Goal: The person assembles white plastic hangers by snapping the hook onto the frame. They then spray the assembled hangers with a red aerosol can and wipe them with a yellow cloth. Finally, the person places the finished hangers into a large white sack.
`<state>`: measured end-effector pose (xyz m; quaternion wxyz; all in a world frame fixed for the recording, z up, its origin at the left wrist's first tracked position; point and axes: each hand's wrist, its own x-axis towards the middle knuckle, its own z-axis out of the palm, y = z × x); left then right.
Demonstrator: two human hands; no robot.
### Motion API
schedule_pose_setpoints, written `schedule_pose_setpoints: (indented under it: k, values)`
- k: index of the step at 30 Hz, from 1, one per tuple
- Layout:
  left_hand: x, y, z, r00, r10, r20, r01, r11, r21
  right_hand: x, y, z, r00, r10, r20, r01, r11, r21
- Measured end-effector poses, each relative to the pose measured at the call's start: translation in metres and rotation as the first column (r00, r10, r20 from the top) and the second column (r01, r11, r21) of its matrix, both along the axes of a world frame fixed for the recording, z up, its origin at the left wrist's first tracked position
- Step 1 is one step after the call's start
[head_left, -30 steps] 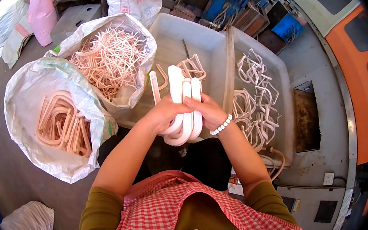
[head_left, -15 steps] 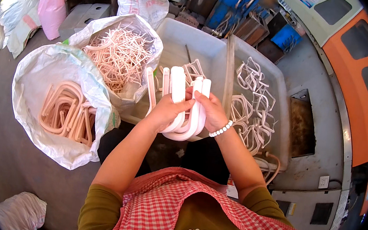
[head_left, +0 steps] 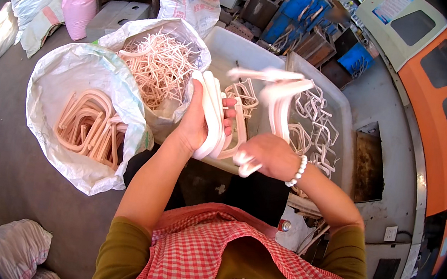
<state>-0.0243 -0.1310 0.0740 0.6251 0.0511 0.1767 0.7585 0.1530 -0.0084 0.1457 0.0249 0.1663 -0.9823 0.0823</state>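
Observation:
My left hand (head_left: 193,120) is closed round a stack of pale pink U-shaped plastic pieces (head_left: 213,111), their long arms pointing up and away from me. To its right, my right hand (head_left: 272,153) grips another pale pink plastic piece (head_left: 279,113), smeared by motion, so its full shape is unclear. One end of it sticks out below the fingers. Behind the hands, a white plastic tub (head_left: 224,43) holds some pink frame-like pieces (head_left: 246,95). A second tub (head_left: 348,148) at the right contains tangled pale frames (head_left: 314,114).
At the left, an open white sack (head_left: 47,92) holds several pink U-shaped pieces (head_left: 84,123). Behind it, another sack (head_left: 202,60) is full of thin pink scraps (head_left: 157,68). A grey and orange machine (head_left: 428,108) borders the right side. Full sacks (head_left: 82,2) stand at the far left.
My hands were together on the U-shaped pieces and have parted. The right hand has moved right and toward me with a piece, while the left keeps the stack. The view has shifted slightly.

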Motion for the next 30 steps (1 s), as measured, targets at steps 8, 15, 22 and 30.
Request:
schedule_pose_setpoints:
  k: [8, 15, 22, 30]
  values:
    - [0.034, -0.006, 0.003, 0.999, -0.035, -0.041, 0.045, 0.960, 0.275, -0.022, 0.039, -0.072, 0.960, 0.217, -0.175, -0.186, 0.967, 0.176]
    - [0.035, -0.027, 0.016, 0.979, -0.145, -0.144, 0.190, 0.907, 0.375, -0.054, 0.026, -0.073, 0.759, 0.108, 0.643, 0.566, 0.380, -0.732]
    - [0.047, -0.025, 0.019, 0.977, -0.212, 0.037, 0.173, 0.874, 0.455, -0.073, 0.024, -0.091, 0.908, 0.128, 0.399, 0.220, 0.665, -0.714]
    - [0.014, -0.049, 0.047, 0.998, 0.033, -0.048, -0.009, 0.902, 0.432, -0.084, 0.006, -0.033, 0.927, 0.364, -0.091, -0.367, 0.930, -0.019]
